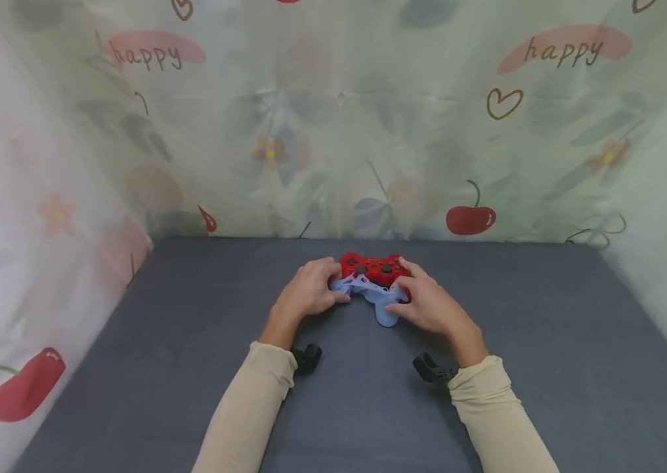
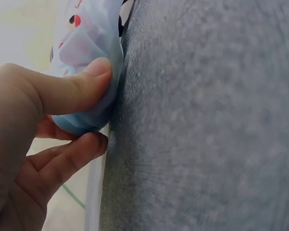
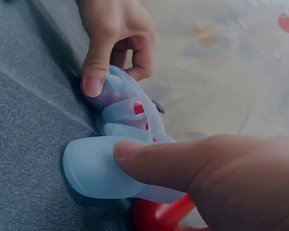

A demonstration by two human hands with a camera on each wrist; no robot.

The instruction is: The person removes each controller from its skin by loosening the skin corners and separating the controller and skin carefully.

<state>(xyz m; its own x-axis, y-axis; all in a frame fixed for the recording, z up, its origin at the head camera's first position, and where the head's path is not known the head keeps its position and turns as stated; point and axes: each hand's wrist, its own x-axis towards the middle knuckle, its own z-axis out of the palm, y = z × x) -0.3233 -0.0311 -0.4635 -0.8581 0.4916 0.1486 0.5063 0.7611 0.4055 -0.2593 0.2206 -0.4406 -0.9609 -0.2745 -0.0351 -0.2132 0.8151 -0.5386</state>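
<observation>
Red game controller (image 1: 376, 264) is at roughly 12 o'clock on the dark grey table (image 1: 162, 355), near the far edge, with a pale blue sleeve (image 1: 376, 299) bunched along its 6 o'clock side. Left hand (image 1: 310, 287), at 9 o'clock, pinches the sleeve's end, thumb against fingers. Right hand (image 1: 428, 302), around 4 o'clock, pinches it too, thumb flat on the loose grip pocket (image 3: 103, 166) poking out toward 5; its other fingers are mostly hidden, so can't tell what they're doing. A bare red handle (image 3: 159, 214) shows under there. Sleeve looks like thin silicone: light, floppy, kinda grabby, and the skinny straps could tear. Controller's probably stiff and fairly light. Best bet imo: hold the thick pockets, not the straps.
</observation>
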